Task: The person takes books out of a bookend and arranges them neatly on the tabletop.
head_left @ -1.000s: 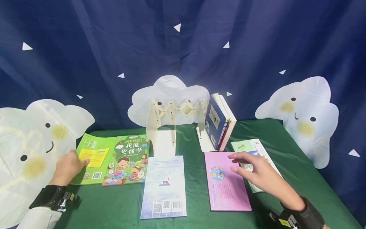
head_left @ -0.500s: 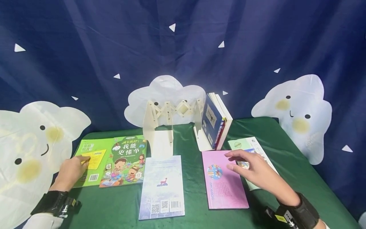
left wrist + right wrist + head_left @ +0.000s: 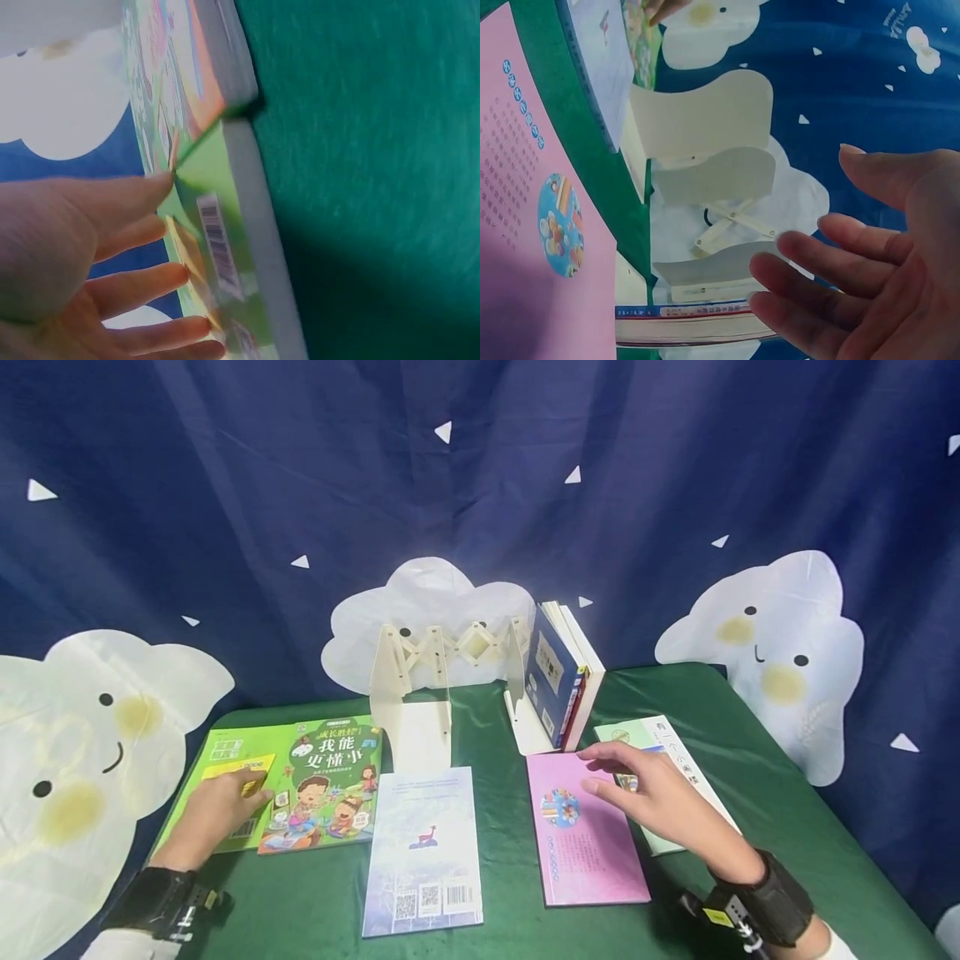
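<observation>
So the left hand (image 3: 221,810) is spreading its fingers over the green book (image 3: 225,741), and from the wrist cam the fingertips look like they're resting on its cover, with the thumb sitting by the edge next to the cartoon book (image 3: 330,785). Doesn't look like it's gripping anything. The right hand (image 3: 660,797) is hanging in the air above the pink book (image 3: 588,852) and the pale green book (image 3: 693,772), thumb and fingers well apart, fingers bending a little, holding nothing. All of those are lying flat on the desk (image 3: 285,906), and the lilac book (image 3: 423,868) is lying between the cartoon and pink ones. Behind, some books (image 3: 558,681) are standing tilted at the right end of a white rack (image 3: 416,727).
</observation>
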`<state>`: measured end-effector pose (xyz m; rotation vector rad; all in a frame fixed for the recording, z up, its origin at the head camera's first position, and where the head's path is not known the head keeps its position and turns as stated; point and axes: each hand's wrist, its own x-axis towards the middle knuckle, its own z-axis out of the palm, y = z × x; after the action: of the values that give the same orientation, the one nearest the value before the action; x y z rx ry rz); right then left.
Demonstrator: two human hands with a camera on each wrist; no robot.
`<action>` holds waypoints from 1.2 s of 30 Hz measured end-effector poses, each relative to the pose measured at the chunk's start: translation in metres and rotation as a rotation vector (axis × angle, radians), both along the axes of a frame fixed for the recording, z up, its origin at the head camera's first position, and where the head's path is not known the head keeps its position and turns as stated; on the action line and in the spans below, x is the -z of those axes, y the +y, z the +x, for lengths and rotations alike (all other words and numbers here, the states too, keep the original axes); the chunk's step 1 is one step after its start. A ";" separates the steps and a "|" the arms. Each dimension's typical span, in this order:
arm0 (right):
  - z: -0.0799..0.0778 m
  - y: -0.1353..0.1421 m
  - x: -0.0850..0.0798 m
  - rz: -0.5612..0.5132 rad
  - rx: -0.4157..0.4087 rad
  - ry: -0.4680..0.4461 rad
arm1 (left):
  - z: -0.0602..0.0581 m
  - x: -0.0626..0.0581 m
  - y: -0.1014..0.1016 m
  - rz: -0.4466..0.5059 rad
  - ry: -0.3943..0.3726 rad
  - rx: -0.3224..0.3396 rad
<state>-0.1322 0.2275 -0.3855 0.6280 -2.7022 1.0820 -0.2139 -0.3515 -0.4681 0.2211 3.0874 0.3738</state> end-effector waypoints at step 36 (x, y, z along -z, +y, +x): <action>-0.020 -0.053 -0.010 -0.332 0.116 -0.156 | 0.062 -0.032 0.089 -0.010 0.300 0.331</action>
<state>-0.1518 0.1741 -0.3760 0.3403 -2.5533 1.5567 -0.1514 -0.2626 -0.4359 0.8466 3.2478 0.3381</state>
